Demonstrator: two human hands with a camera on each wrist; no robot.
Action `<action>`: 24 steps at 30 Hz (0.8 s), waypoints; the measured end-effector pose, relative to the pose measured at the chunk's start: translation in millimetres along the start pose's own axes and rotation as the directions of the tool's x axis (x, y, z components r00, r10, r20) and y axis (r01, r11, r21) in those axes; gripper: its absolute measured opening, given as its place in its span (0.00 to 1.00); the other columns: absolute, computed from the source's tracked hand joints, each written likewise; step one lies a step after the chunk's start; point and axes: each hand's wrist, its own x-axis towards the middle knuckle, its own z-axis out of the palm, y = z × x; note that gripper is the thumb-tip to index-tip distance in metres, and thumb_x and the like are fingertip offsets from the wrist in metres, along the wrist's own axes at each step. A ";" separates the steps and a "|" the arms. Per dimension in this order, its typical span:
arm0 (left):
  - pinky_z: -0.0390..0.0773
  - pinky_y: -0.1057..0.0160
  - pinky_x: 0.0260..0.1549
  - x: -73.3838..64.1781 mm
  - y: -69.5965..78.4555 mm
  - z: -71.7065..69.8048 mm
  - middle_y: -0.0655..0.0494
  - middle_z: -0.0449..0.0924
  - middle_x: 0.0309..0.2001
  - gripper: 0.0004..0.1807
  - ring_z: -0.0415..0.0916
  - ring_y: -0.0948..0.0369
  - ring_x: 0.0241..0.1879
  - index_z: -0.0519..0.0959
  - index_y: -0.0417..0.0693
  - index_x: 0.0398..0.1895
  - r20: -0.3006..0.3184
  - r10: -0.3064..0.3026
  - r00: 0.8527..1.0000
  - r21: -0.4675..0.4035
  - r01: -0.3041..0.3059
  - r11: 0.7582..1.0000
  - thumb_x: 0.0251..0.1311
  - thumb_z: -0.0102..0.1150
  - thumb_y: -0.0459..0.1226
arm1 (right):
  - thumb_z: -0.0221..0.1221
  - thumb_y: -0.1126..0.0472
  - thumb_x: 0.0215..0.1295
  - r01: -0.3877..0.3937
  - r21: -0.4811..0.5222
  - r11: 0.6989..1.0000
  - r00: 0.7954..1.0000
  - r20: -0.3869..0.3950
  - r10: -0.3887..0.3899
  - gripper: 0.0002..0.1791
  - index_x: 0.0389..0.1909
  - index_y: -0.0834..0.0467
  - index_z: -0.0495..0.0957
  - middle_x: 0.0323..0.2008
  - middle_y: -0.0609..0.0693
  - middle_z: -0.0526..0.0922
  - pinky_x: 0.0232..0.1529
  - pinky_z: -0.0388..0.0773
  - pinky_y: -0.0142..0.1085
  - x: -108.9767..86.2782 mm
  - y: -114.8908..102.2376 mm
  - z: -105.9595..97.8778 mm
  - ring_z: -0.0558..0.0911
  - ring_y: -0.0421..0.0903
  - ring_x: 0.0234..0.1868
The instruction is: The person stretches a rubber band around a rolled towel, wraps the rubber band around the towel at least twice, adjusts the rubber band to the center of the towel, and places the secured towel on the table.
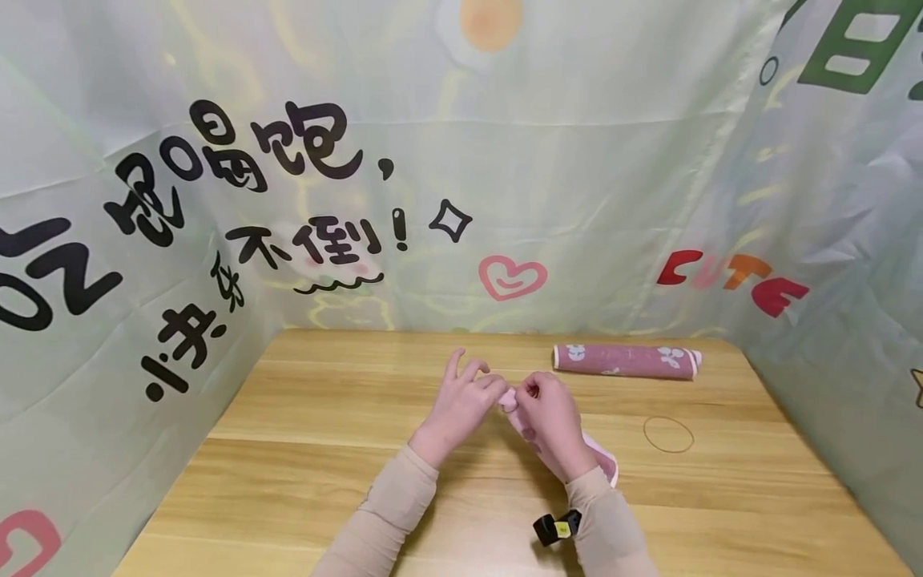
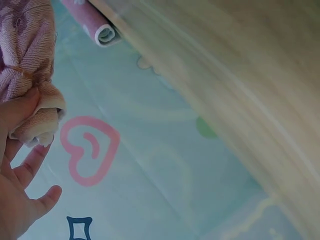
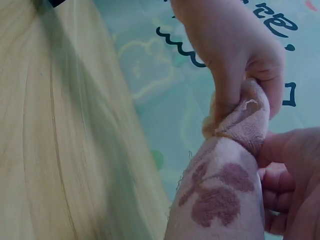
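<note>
A rolled pink towel [image 1: 530,437] with dark flower shapes stretches from between the hands to under the right forearm. My left hand [image 1: 461,405] pinches its bunched end between thumb and fingers, other fingers spread away. A thin rubber band [image 2: 20,71] circles the towel just behind that end. The right hand [image 1: 555,417] has thumb and finger pinched together at the band, on the towel's right side. In the right wrist view, the right hand's [image 3: 297,172] fingertip meets the towel where the band runs, its other fingers curled beside the roll.
A second rolled towel [image 1: 626,362], darker pink with pale flowers, lies at the back right of the wooden table [image 1: 303,449]. A loose rubber band [image 1: 668,434] rests in front of it. By the right sleeve is a black strap-like object [image 1: 557,529] with a yellow label. Printed curtains surround the table.
</note>
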 end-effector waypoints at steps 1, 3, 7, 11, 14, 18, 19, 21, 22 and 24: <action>0.67 0.42 0.64 0.2 0.2 -0.3 0.71 0.87 0.37 0.08 0.77 0.62 0.45 0.82 0.61 0.34 -0.006 0.002 1.000 -0.003 -0.002 1.000 0.51 0.70 0.39 | 0.58 0.61 0.56 -0.027 -0.017 0.999 1.000 0.004 0.027 0.05 0.25 0.58 0.79 0.26 0.51 0.80 0.28 0.69 0.34 0.1 0.4 -1.1 0.75 0.45 0.27; 0.67 0.42 0.63 0.8 0.0 -1.0 0.70 0.87 0.37 0.08 0.77 0.62 0.46 0.83 0.61 0.34 -0.016 0.001 1.000 -0.008 -0.001 1.000 0.52 0.68 0.38 | 0.57 0.60 0.54 -0.082 -0.040 0.996 0.996 0.020 0.082 0.05 0.25 0.57 0.77 0.25 0.51 0.79 0.26 0.67 0.34 0.6 1.8 -3.5 0.74 0.46 0.26; 0.67 0.40 0.63 2.2 -2.8 -4.6 0.68 0.88 0.36 0.07 0.78 0.61 0.45 0.84 0.60 0.35 -0.040 -0.030 0.999 -0.024 0.029 0.999 0.54 0.67 0.39 | 0.58 0.58 0.55 -0.125 -0.069 0.990 0.990 0.055 0.129 0.06 0.24 0.57 0.76 0.24 0.51 0.78 0.24 0.65 0.34 1.9 5.3 -8.8 0.74 0.47 0.26; 0.67 0.41 0.64 0.9 -6.8 -7.0 0.67 0.88 0.35 0.06 0.78 0.62 0.44 0.84 0.59 0.35 -0.053 -0.070 0.996 -0.025 0.068 0.997 0.54 0.69 0.39 | 0.59 0.58 0.56 -0.125 -0.078 0.989 0.987 0.092 0.132 0.08 0.23 0.57 0.76 0.23 0.50 0.77 0.25 0.65 0.33 3.0 9.2 -9.5 0.74 0.46 0.26; 0.66 0.41 0.65 -0.6 -8.2 -7.2 0.67 0.88 0.35 0.07 0.78 0.62 0.43 0.84 0.59 0.35 -0.037 -0.088 0.995 -0.036 0.087 0.996 0.54 0.69 0.39 | 0.59 0.60 0.56 -0.098 -0.043 0.994 0.988 0.113 0.103 0.06 0.24 0.58 0.76 0.23 0.50 0.77 0.26 0.66 0.32 4.5 10.5 -7.2 0.73 0.45 0.26; 0.65 0.39 0.65 -1.5 -8.4 -7.4 0.64 0.88 0.36 0.10 0.79 0.60 0.44 0.84 0.56 0.38 0.025 -0.132 0.991 -0.080 0.133 0.988 0.51 0.71 0.38 | 0.58 0.62 0.59 -0.009 0.025 1.000 0.995 0.100 0.006 0.04 0.28 0.58 0.77 0.26 0.51 0.78 0.30 0.69 0.33 5.7 9.9 -3.4 0.74 0.45 0.29; 0.64 0.39 0.65 -1.5 -8.5 -7.6 0.64 0.88 0.37 0.11 0.79 0.59 0.44 0.84 0.56 0.39 0.048 -0.147 0.988 -0.089 0.151 0.985 0.51 0.72 0.37 | 0.58 0.62 0.60 0.020 0.036 0.999 0.996 0.089 -0.023 0.04 0.29 0.59 0.77 0.27 0.51 0.78 0.31 0.70 0.33 5.6 9.5 -2.4 0.74 0.45 0.29; 0.65 0.39 0.64 -1.1 -9.1 -8.2 0.63 0.88 0.37 0.12 0.79 0.59 0.44 0.84 0.56 0.40 0.097 -0.177 0.979 -0.088 0.186 0.979 0.52 0.71 0.37 | 0.59 0.61 0.62 0.071 0.054 0.996 0.995 0.061 -0.075 0.04 0.31 0.58 0.78 0.31 0.52 0.79 0.36 0.72 0.36 5.1 9.2 -0.5 0.76 0.46 0.33; 0.65 0.39 0.64 -1.0 -9.6 -8.8 0.63 0.88 0.37 0.12 0.79 0.59 0.44 0.84 0.57 0.41 0.129 -0.194 0.973 -0.088 0.206 0.975 0.52 0.70 0.37 | 0.59 0.61 0.63 0.092 0.067 0.994 0.994 0.048 -0.095 0.04 0.32 0.58 0.78 0.32 0.52 0.79 0.38 0.73 0.37 4.4 9.0 0.2 0.76 0.47 0.35; 0.65 0.39 0.63 -0.5 -11.0 -10.3 0.63 0.88 0.38 0.11 0.80 0.59 0.44 0.83 0.57 0.41 0.191 -0.224 0.956 -0.081 0.243 0.967 0.54 0.68 0.38 | 0.60 0.62 0.63 0.142 0.083 0.986 0.989 0.018 -0.144 0.03 0.33 0.59 0.78 0.35 0.53 0.80 0.42 0.75 0.40 3.6 9.0 2.1 0.77 0.49 0.38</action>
